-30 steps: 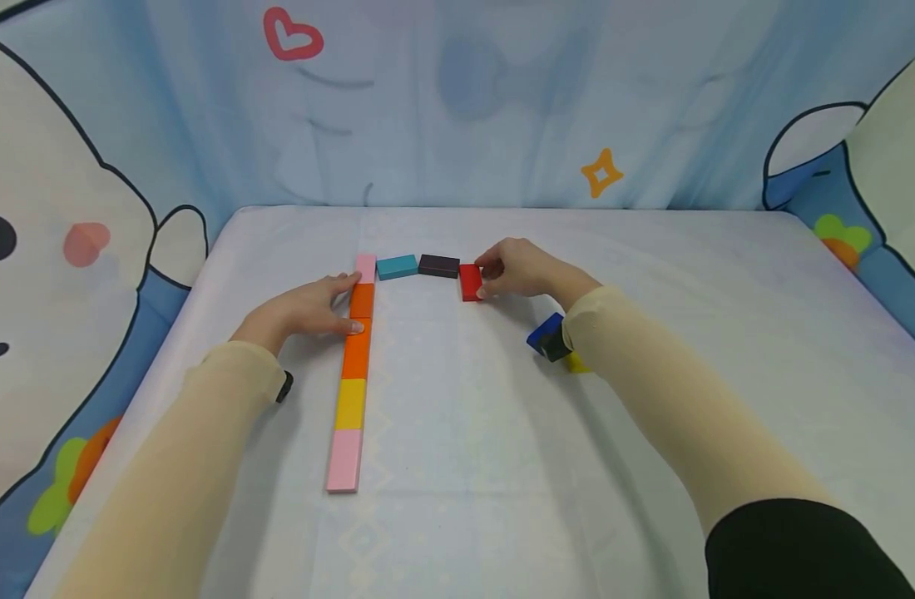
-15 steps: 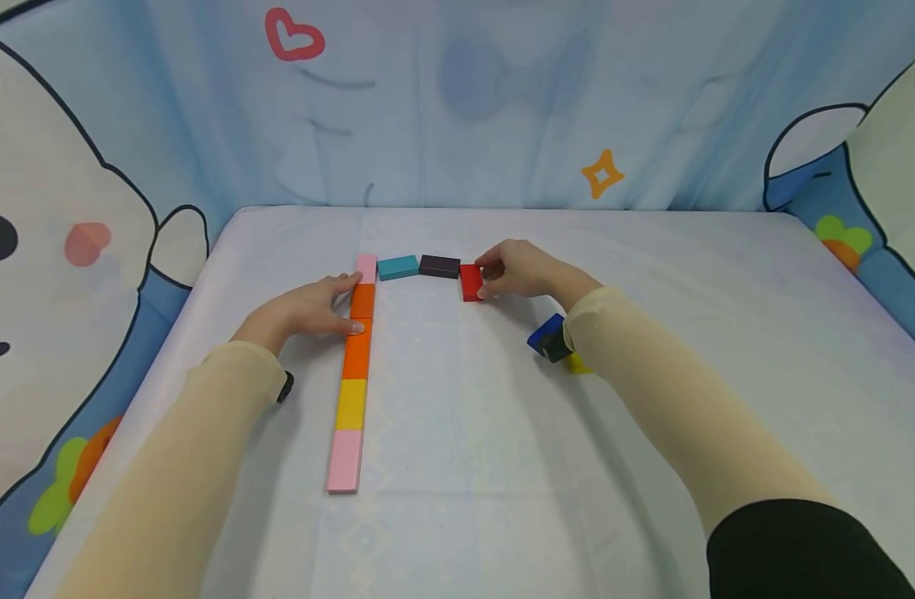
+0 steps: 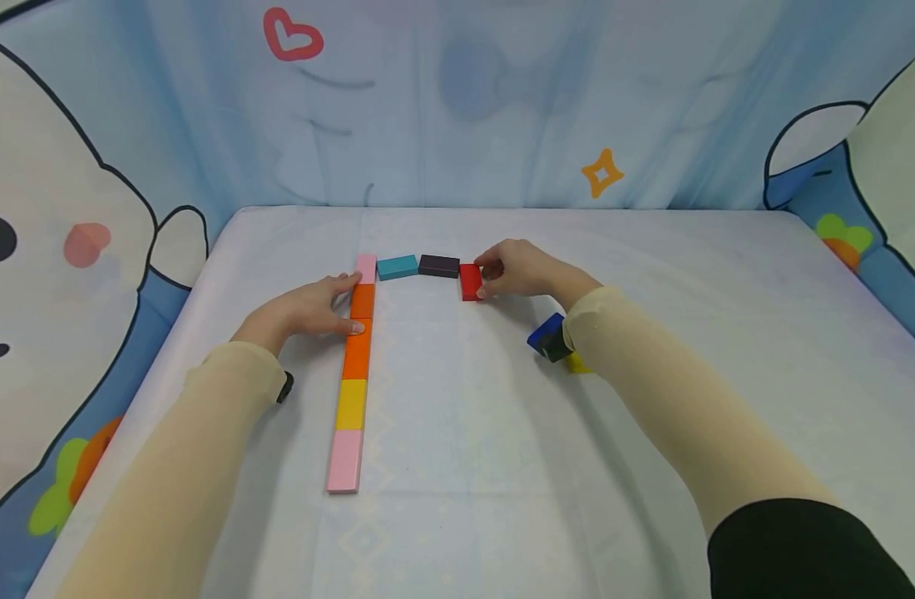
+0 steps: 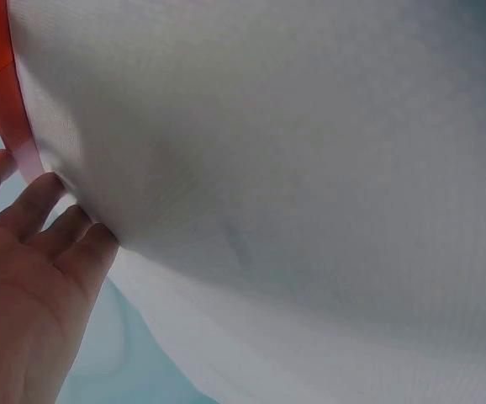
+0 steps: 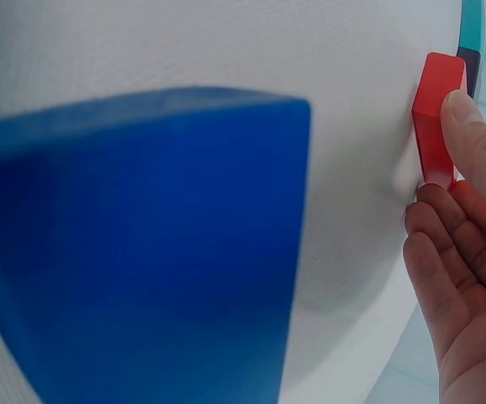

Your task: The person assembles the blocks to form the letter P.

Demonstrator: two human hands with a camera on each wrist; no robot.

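A red block (image 3: 468, 283) stands at the right end of a short back row; my right hand (image 3: 528, 270) pinches it between thumb and fingers, as the right wrist view also shows. Left of it lie a dark block (image 3: 438, 266) and a teal block (image 3: 398, 267), reaching a small pink block (image 3: 366, 266). From there a straight column runs toward me: two orange blocks (image 3: 356, 353), a yellow block (image 3: 350, 405) and a longer pink block (image 3: 344, 462). My left hand (image 3: 300, 312) rests against the column's left side, thumb on the orange blocks, fingers extended.
A blue block (image 3: 540, 334) lies under my right wrist, large and close in the right wrist view. Beside it a yellow piece (image 3: 577, 364) is partly hidden by the sleeve. The white-covered table (image 3: 442, 516) ends at a blue patterned curtain (image 3: 457, 100).
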